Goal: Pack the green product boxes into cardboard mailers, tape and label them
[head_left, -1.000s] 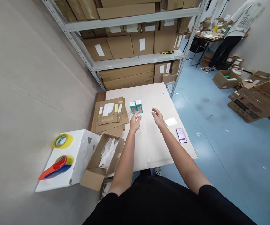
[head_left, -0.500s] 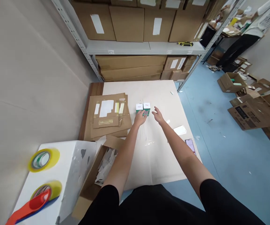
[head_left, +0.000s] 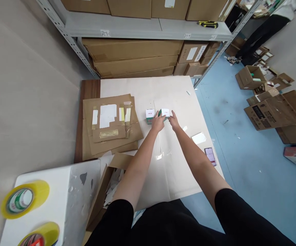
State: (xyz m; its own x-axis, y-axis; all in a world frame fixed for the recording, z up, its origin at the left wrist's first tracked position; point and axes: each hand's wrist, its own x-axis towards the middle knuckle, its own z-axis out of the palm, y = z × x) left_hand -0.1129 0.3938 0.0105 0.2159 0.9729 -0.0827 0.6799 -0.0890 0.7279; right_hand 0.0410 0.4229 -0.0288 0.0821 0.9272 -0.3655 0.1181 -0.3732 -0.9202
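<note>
Two small green-and-white boxes stand side by side on the pale table point(head_left: 142, 85). The right small box point(head_left: 165, 113) sits between my two hands. My left hand point(head_left: 157, 123) has its fingers curled against that box's left side. Against its right side presses my right hand point(head_left: 174, 120), fingers bent round the edge. The left small box point(head_left: 150, 115) stands free just left of my left hand.
Flattened cardboard pieces point(head_left: 109, 124) lie on the table's left. A white card point(head_left: 198, 138) and a phone point(head_left: 210, 154) lie at the right edge. An open carton point(head_left: 106, 186) and a white box with tape rolls point(head_left: 22, 201) are near left. Shelving with cartons point(head_left: 132, 54) stands behind.
Both hands reached forward to the boxes and closed on the right one, which now stands a little apart from the left one. The view tilted down and nearer.
</note>
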